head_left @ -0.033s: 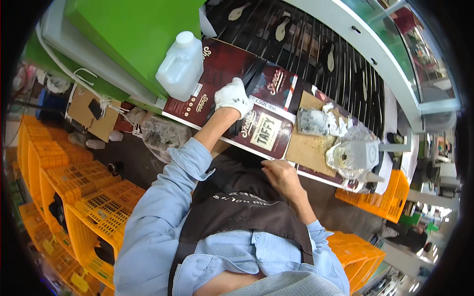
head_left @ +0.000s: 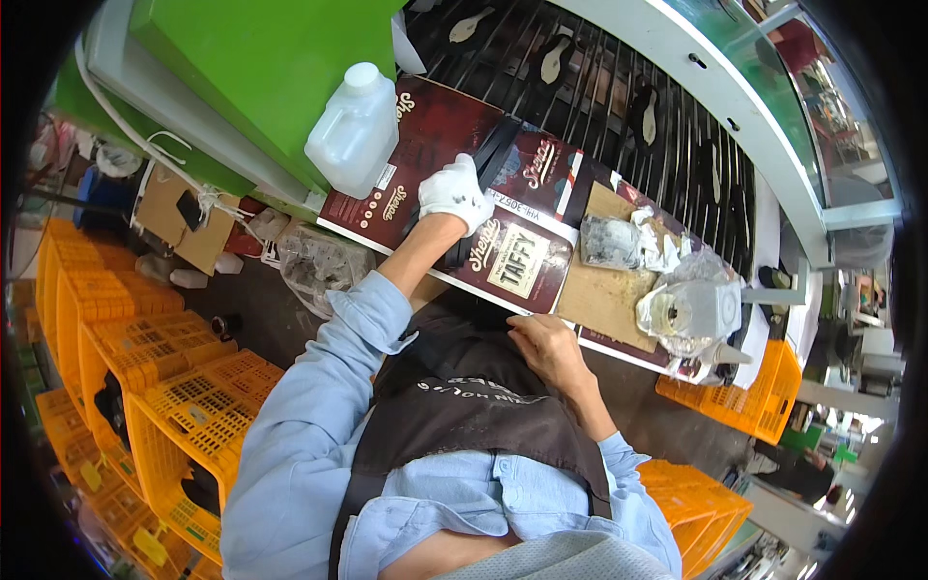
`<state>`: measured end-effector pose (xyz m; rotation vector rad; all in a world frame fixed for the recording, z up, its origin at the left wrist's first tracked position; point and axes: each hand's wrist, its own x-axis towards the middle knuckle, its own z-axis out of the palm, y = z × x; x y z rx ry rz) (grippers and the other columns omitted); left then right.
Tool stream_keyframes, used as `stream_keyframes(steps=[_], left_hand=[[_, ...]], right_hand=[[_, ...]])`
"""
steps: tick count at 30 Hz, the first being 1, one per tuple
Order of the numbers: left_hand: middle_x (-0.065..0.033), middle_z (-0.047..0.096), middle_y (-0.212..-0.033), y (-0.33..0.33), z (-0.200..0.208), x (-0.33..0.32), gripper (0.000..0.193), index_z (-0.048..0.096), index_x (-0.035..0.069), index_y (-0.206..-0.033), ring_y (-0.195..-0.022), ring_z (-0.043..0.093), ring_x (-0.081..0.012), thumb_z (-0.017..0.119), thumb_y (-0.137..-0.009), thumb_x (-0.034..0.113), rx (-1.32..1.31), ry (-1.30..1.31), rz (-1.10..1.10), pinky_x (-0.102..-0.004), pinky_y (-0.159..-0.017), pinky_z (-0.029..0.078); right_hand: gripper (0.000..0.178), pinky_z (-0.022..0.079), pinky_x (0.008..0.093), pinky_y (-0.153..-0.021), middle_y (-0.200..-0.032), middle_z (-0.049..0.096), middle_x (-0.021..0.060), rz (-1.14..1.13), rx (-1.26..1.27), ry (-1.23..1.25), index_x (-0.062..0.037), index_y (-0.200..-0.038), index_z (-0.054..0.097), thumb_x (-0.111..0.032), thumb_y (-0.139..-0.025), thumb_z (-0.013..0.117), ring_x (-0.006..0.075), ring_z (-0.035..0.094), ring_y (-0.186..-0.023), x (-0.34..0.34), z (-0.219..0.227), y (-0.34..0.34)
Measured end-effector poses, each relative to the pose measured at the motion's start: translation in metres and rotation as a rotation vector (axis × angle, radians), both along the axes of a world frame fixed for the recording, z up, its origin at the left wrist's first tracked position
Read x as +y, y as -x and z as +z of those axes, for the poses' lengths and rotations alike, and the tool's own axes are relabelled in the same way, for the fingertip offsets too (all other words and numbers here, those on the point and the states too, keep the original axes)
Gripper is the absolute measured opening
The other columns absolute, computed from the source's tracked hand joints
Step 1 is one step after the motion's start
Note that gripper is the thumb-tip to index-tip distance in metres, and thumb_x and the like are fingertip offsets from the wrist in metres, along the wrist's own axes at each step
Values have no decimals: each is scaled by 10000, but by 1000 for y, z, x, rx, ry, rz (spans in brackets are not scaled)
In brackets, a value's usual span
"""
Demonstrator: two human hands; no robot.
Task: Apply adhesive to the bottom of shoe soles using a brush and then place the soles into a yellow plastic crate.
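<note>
My left hand (head_left: 454, 197), in a white glove with dark smudges on the fingers, is closed over a long, narrow black piece (head_left: 495, 155) like a shoe sole. The piece lies across a dark red printed cardboard sheet (head_left: 425, 135); the hand hides its middle. Bare and curled, my right hand (head_left: 549, 350) is at the sheet's near edge, in front of the black apron (head_left: 454, 387). Its fingertips point inward, and anything between them is hidden. Right of the black piece, a stained brown board (head_left: 604, 300) bears a grey-smudged wad (head_left: 609, 242) and a plastic-wrapped clear container (head_left: 677, 311).
A translucent jug (head_left: 353, 135) stands at the left beside a green machine housing (head_left: 222, 77). Behind the sheet, a rack of dark bars (head_left: 599, 68) carries several black pieces with pale, sole-shaped centres. Orange crates (head_left: 203, 401) are stacked at the left; another orange crate (head_left: 749, 391) is at the right.
</note>
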<state>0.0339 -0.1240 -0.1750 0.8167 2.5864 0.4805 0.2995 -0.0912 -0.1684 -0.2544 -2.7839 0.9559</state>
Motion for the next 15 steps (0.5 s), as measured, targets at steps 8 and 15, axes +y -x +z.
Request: stream_keyframes(steps=[8,15], left_hand=[[-149,676,-974,32,-7,-22,487,609,-17,-1044,-879,649,-220,784,-710,291,-413,-644,-31,-322,-792,509],[-84,692,-924,26,51,-24,278,644,-17,-1013,-780,656,-141,742,-754,-25,-592,-1387,2,-271,-732,542]], right_hand=[[149,493,397,-612,-739,630,128,-75,157,32,-41,-918,649,-41,-776,694,314,623,-688,24,-1,-20],[111,480,395,-599,-717,620,121,-155,227,45,-35,-871,638,-32,-776,696,301,617,-666,32,-7,-27]])
